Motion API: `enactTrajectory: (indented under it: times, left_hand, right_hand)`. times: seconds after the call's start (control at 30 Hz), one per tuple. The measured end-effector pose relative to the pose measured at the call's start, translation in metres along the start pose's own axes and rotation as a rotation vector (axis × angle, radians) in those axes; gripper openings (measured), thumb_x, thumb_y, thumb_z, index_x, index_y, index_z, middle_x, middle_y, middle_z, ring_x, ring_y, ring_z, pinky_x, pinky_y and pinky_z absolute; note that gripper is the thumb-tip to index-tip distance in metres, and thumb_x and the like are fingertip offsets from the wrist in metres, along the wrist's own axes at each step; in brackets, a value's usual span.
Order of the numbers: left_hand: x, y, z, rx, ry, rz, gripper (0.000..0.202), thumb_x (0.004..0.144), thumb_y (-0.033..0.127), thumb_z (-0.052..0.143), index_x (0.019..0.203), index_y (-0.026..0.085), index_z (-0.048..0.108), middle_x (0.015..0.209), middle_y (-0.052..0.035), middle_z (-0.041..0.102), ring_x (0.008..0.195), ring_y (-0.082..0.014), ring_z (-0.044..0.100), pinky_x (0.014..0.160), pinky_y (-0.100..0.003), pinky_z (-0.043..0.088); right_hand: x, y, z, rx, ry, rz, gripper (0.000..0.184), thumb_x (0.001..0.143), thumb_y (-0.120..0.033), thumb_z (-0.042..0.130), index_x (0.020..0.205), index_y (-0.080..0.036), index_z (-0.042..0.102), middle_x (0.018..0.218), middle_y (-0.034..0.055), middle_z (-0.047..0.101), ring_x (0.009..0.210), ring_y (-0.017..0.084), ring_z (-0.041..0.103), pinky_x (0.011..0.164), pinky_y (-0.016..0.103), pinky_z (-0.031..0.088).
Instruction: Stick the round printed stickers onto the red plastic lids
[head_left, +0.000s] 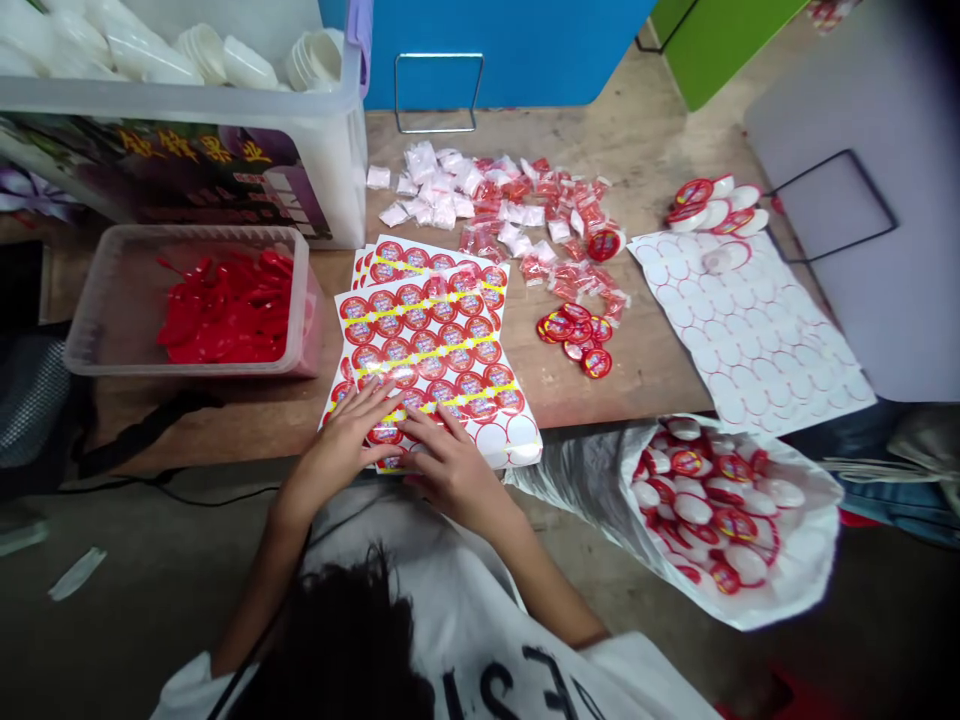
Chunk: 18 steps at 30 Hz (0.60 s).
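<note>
Red-rimmed round labels (439,335) filled the stacked sheets (517,440) beneath your hands, row on row, on a wooden table (645,375). Your left hand (337,445) and right hand (454,470) lay flat on the near edge of the top sheet, fingers spread and pressing down, pinching nothing, with your forearms (495,565) angled in toward each other. Most labels on that sheet remained in place; only its near right corner showed bare white circles. Farther right, a backing sheet (750,330) was almost entirely bare of labels, with labelled white discs (716,203) clustered at its far corner. More of these discs filled an open plastic bag (712,510) beside your right arm. A small heap of loose labels (576,338) sat just beside the stack, near scattered clear packets (480,200), while red plastic pieces (225,310) lay in a clear tub (187,235) to your left.
</note>
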<state>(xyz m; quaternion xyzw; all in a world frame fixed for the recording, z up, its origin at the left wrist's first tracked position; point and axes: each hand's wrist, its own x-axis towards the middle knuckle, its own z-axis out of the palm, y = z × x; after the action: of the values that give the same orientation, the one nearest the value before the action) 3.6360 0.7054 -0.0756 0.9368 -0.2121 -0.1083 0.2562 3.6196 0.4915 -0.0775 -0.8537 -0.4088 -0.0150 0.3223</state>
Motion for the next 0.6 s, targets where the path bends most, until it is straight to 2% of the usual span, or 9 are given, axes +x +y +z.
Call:
enactTrajectory:
  times: [0.13, 0.27, 0.3, 0.37, 0.43, 0.5, 0.53, 0.6]
  left_hand:
    - [0.000, 0.005, -0.005, 0.000, -0.032, -0.015, 0.057, 0.089, 0.035, 0.056, 0.142, 0.021, 0.041, 0.150, -0.0104, 0.037, 0.143, -0.0250, 0.025, 0.116, -0.047, 0.024]
    - [-0.002, 0.011, -0.007, -0.138, 0.002, -0.054, 0.066, 0.090, 0.035, 0.052, 0.149, 0.022, 0.025, 0.154, -0.0121, 0.029, 0.144, -0.0236, 0.024, 0.117, -0.046, 0.022]
    - [-0.004, 0.012, -0.007, -0.208, 0.042, -0.068, 0.070, 0.090, 0.036, 0.054, 0.150, 0.022, 0.022, 0.155, -0.0131, 0.026, 0.144, -0.0239, 0.023, 0.117, -0.044, 0.023]
    - [-0.009, 0.013, -0.007, -0.340, 0.197, -0.105, 0.072, 0.087, 0.038, 0.057, 0.148, 0.022, 0.023, 0.154, -0.0155, 0.026, 0.142, -0.0257, 0.026, 0.116, -0.043, 0.026]
    - [-0.016, 0.014, -0.006, -0.446, 0.410, -0.152, 0.067, 0.084, 0.039, 0.061, 0.141, 0.019, 0.033, 0.147, -0.0176, 0.037, 0.135, -0.0266, 0.039, 0.110, -0.042, 0.035]
    - [-0.022, 0.015, -0.006, -0.543, 0.582, -0.212, 0.056, 0.081, 0.041, 0.063, 0.128, 0.018, 0.043, 0.130, -0.0166, 0.050, 0.114, -0.0236, 0.056, 0.093, -0.037, 0.050]
    - [-0.024, 0.016, -0.005, -0.595, 0.604, -0.243, 0.050, 0.080, 0.041, 0.063, 0.121, 0.017, 0.046, 0.119, -0.0143, 0.056, 0.101, -0.0210, 0.061, 0.083, -0.032, 0.054]
    - [-0.026, 0.021, -0.006, -0.668, 0.526, -0.267, 0.038, 0.079, 0.039, 0.064, 0.108, 0.017, 0.052, 0.101, -0.0093, 0.062, 0.083, -0.0173, 0.064, 0.070, -0.027, 0.054]
  right_hand:
    - [0.002, -0.001, 0.012, -0.028, 0.098, 0.012, 0.015, 0.089, -0.017, 0.054, 0.101, -0.019, 0.063, 0.131, 0.0162, 0.058, 0.133, 0.025, 0.045, 0.109, 0.056, 0.033]
    - [0.002, -0.001, 0.016, -0.014, 0.176, 0.028, 0.015, 0.088, -0.014, 0.056, 0.100, -0.021, 0.063, 0.126, 0.0149, 0.062, 0.128, 0.025, 0.050, 0.104, 0.051, 0.037]
    - [0.003, -0.001, 0.015, 0.001, 0.182, 0.039, 0.016, 0.088, -0.014, 0.056, 0.100, -0.022, 0.063, 0.125, 0.0142, 0.063, 0.126, 0.025, 0.052, 0.103, 0.050, 0.038]
    - [0.004, -0.002, 0.008, 0.040, 0.194, 0.069, 0.016, 0.088, -0.015, 0.057, 0.100, -0.024, 0.063, 0.125, 0.0128, 0.063, 0.121, 0.026, 0.055, 0.100, 0.050, 0.038]
    - [0.006, -0.004, -0.002, 0.065, 0.220, 0.088, 0.014, 0.088, -0.017, 0.058, 0.098, -0.025, 0.063, 0.122, 0.0118, 0.064, 0.115, 0.025, 0.058, 0.098, 0.048, 0.038]
    - [0.010, -0.008, -0.013, 0.056, 0.258, 0.092, 0.012, 0.088, -0.018, 0.058, 0.097, -0.024, 0.063, 0.120, 0.0117, 0.065, 0.111, 0.024, 0.059, 0.096, 0.046, 0.039]
    - [0.012, -0.010, -0.019, 0.045, 0.273, 0.098, 0.011, 0.088, -0.019, 0.058, 0.097, -0.024, 0.062, 0.119, 0.0118, 0.065, 0.111, 0.024, 0.059, 0.095, 0.045, 0.040]
    - [0.016, -0.015, -0.028, 0.034, 0.302, 0.123, 0.010, 0.088, -0.021, 0.059, 0.097, -0.023, 0.061, 0.117, 0.0117, 0.065, 0.111, 0.023, 0.059, 0.093, 0.043, 0.041]
